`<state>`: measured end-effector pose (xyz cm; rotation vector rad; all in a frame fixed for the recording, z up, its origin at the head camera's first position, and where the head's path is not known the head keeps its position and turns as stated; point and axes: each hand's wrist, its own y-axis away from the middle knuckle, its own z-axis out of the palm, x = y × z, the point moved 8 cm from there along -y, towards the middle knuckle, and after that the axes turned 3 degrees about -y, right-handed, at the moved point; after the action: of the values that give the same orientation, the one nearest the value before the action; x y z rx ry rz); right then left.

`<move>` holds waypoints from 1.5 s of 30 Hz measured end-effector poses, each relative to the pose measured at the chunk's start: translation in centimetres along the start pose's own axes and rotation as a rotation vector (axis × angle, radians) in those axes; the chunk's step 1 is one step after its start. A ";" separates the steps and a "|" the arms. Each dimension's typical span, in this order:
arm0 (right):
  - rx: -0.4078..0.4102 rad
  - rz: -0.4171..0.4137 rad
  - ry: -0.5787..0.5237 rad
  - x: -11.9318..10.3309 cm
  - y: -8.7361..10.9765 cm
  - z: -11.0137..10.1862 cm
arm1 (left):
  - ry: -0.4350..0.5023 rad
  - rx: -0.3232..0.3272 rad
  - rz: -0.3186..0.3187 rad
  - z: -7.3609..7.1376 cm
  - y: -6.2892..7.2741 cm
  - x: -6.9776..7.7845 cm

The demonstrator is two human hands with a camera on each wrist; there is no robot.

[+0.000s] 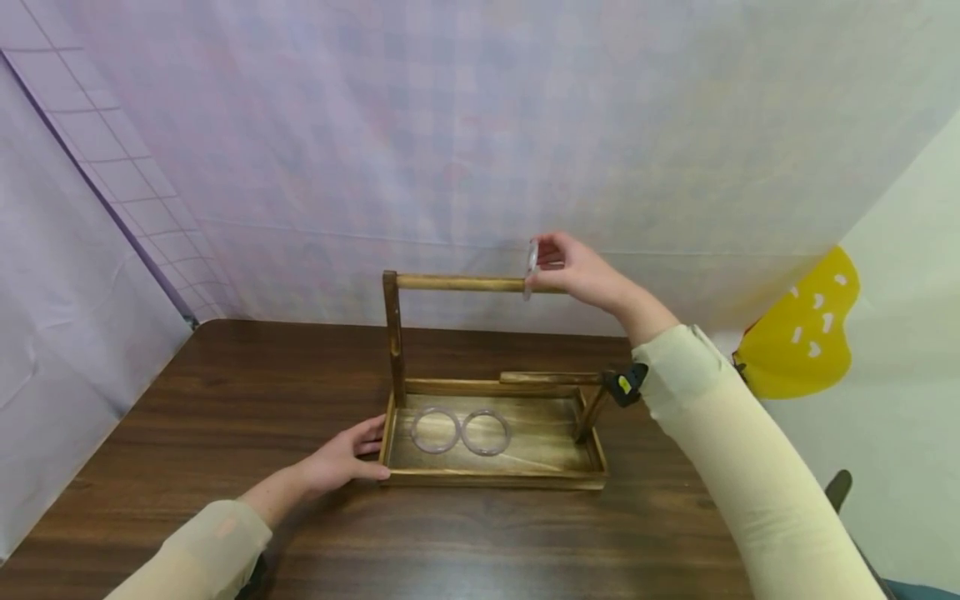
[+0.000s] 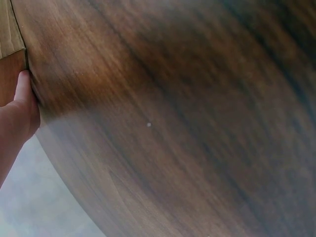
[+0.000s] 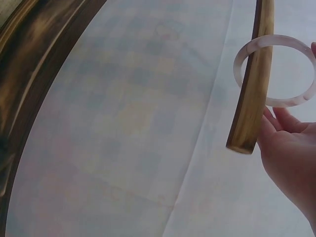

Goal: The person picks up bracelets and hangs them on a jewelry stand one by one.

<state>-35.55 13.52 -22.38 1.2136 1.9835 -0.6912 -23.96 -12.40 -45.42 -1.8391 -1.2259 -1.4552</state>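
My right hand (image 1: 588, 271) pinches a pale translucent bangle (image 1: 531, 268) near the right part of the upper bar (image 1: 461, 283) of a wooden stand. In the right wrist view the bar passes through the bangle (image 3: 301, 101), close to the bar's free end. Two more bangles, a left one (image 1: 435, 431) and a right one (image 1: 486, 432), lie flat side by side in the stand's tray base (image 1: 495, 477). My left hand (image 1: 341, 458) rests against the tray's left end, its thumb at the front corner; the left wrist view shows that thumb (image 2: 23, 89) straight along the wood.
A lower bar (image 1: 551, 377) reaches left from a short right post (image 1: 590, 412). The upper bar comes from a tall left post (image 1: 393, 342). The stand sits on a dark wooden table (image 1: 300, 367). Behind hangs a checked curtain (image 1: 420, 142); a yellow shape (image 1: 806, 333) is at the right.
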 end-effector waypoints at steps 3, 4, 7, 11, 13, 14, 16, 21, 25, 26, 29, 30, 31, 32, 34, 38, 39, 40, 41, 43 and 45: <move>-0.001 -0.003 0.003 -0.2 -0.2 0.2 | 0.000 0.000 0.003 0.0 -0.1 0.0; -0.001 -0.002 0.005 -0.3 -0.2 0.3 | 0.000 -0.001 0.002 0.0 -0.1 0.0; -0.003 0.000 0.010 -0.5 -0.4 0.6 | 0.003 0.001 0.002 0.0 -0.1 -0.1; -0.009 -0.006 0.013 -0.8 -0.6 1.0 | 0.006 0.001 0.002 -0.1 0.0 -0.1; -0.017 -0.010 0.016 -1.0 -0.6 1.3 | 0.006 0.000 0.002 -0.1 0.0 -0.1; -0.021 -0.012 0.021 -1.1 -0.7 1.5 | 0.006 0.000 0.002 -0.1 0.0 -0.1; -0.028 -0.015 0.024 -1.2 -0.8 1.7 | 0.002 -0.002 0.000 -0.1 -0.1 -0.2; -0.046 -0.014 0.025 -1.4 -1.0 2.4 | -0.021 -0.004 -0.009 -0.1 -0.1 -0.3; -0.053 -0.017 0.029 -1.8 -1.1 2.7 | -0.024 0.005 -0.014 -0.1 -0.1 -0.4; -0.054 -0.019 0.033 -1.9 -1.1 2.7 | -0.023 0.007 -0.014 -0.1 -0.1 -0.4; -0.056 -0.016 0.044 -2.2 -1.2 2.9 | -0.024 0.010 -0.015 -0.1 -0.2 -0.4; -0.056 -0.015 0.048 -2.2 -1.2 3.0 | -0.023 0.010 -0.016 -0.1 -0.1 -0.4; -0.057 -0.017 0.049 -2.3 -1.2 3.0 | -0.021 0.011 -0.017 -0.1 -0.1 -0.4; -0.058 -0.019 0.051 -2.4 -1.3 3.1 | -0.020 0.011 -0.016 -0.1 -0.1 -0.3; -0.061 -0.027 0.046 -2.6 -1.4 3.3 | -0.017 0.012 -0.017 -0.1 -0.1 -0.3; -0.070 -0.049 0.047 -2.8 -1.6 3.7 | -0.020 0.017 -0.019 -0.1 0.0 -0.3; -0.071 -0.053 0.051 -2.9 -1.6 3.8 | -0.021 0.018 -0.018 -0.1 0.0 -0.3; -0.072 -0.056 0.057 -2.9 -1.7 3.9 | -0.022 0.019 -0.017 -0.1 0.0 -0.3; -0.071 -0.057 0.063 -3.0 -1.7 4.0 | -0.021 0.019 -0.014 -0.1 -0.1 -0.3; -0.070 -0.059 0.068 -3.1 -1.8 4.1 | -0.020 0.021 -0.012 -0.1 -0.1 -0.3; -0.068 -0.061 0.072 -3.2 -1.8 4.2 | -0.020 0.020 -0.011 -0.1 -0.1 -0.3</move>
<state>-34.95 7.97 -22.31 1.1565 2.0942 -0.6130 -24.10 -12.52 -45.67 -1.8406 -1.2571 -1.4288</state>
